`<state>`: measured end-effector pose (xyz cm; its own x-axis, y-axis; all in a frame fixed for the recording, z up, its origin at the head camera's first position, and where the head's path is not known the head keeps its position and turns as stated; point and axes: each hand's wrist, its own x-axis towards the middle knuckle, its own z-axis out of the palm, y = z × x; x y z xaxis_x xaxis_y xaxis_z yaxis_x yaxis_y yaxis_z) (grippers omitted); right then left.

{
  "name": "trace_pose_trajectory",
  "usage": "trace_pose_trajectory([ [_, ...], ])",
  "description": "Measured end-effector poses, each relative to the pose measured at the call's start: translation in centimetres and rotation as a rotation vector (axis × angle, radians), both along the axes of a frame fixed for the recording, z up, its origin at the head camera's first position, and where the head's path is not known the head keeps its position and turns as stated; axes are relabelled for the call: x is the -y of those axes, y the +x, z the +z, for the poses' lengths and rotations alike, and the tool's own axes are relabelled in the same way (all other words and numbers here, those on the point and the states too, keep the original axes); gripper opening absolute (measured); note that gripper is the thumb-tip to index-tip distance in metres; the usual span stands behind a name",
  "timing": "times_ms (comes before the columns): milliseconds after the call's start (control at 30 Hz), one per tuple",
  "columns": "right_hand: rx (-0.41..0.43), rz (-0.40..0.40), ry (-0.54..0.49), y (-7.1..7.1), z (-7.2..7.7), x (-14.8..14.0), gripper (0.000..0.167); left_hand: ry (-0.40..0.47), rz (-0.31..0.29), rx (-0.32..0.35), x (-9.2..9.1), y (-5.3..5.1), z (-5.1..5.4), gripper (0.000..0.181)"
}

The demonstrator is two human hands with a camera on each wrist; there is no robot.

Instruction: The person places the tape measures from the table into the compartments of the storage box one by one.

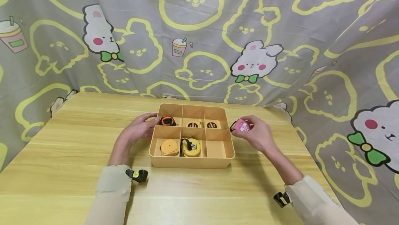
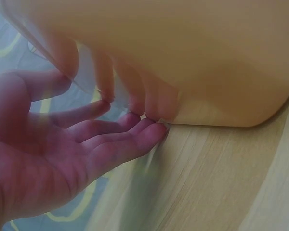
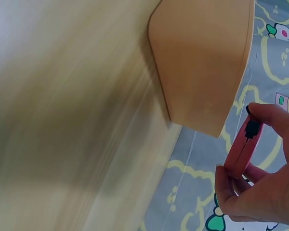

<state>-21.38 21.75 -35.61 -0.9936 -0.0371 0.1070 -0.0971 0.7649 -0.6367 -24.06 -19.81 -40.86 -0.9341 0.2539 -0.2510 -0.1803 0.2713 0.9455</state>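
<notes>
A tan box (image 1: 190, 162) with compartments in two rows stands on the table. My left hand (image 1: 140, 128) rests its extended fingertips against the box's left wall; the left wrist view shows this contact. To the right of the box, my right hand (image 1: 257, 133) pinches a pink tape measure (image 1: 241, 125) with a black end, held up beside the rim. In the back row sit a red-and-black tape measure (image 1: 168, 121) and two pale yellow tape measures with black round labels. The front row holds an orange-yellow tape measure (image 1: 169, 147) at left and a yellow tape measure (image 1: 194, 148) with a black strap in the middle.
The wooden table (image 1: 174, 193) extends on all sides of the box. A grey curtain (image 1: 199, 44) with yellow outlines and white rabbits hangs behind the table and along its sides. Each sleeve's cuff has a small black camera (image 1: 138, 175) on it.
</notes>
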Motion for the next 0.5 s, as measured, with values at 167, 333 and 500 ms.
trace_pose_trajectory([
  [167,0.007,0.009,-0.019,0.1,0.0,0.7,0.065,-0.004,0.002,0.001,0.0,0.0,0.0,0.066],
  [333,0.009,0.03,-0.035,0.1,-0.2,1.3,0.063,0.017,0.001,-0.001,0.0,0.0,0.0,0.066],
  [500,0.02,0.068,-0.048,0.4,-0.1,2.1,0.06,0.019,0.0,-0.005,0.0,0.0,0.0,0.066],
])
